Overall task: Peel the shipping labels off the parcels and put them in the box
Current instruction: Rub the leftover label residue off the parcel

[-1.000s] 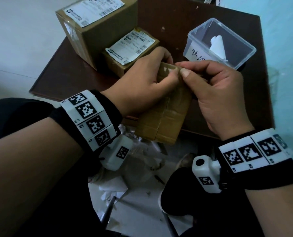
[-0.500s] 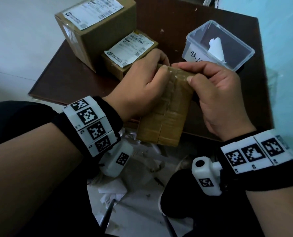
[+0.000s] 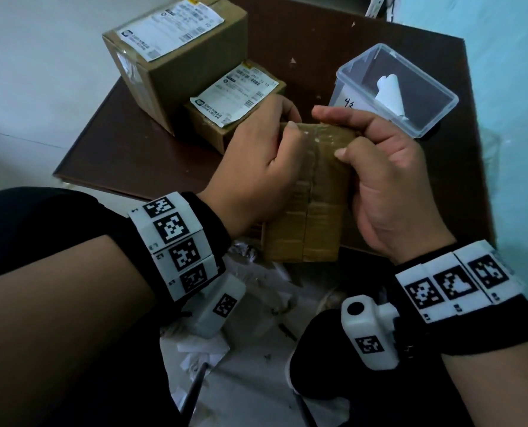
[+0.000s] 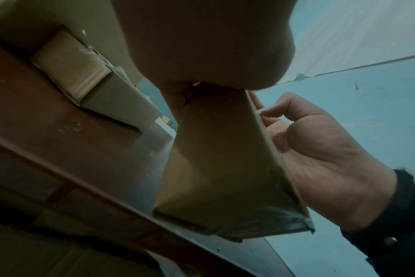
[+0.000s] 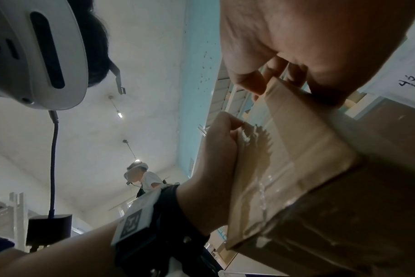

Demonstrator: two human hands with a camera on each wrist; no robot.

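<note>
A: Which step is this?

B: Between labels, I'd judge. Both hands hold a small parcel up over the near edge of the bench. The left hand grips its left side, fingers curled round; the right hand grips the right side, thumb on the taped face. No label shows on the face turned up.

A: And the rest?

B: One peeled label lies in the clear box at the far right. Two parcels at the back keep theirs: the big one and the low one.

A: Next move?

B: Probably turn the parcel to check its other faces. If bare, set it aside and lift a corner on the low one.
</note>
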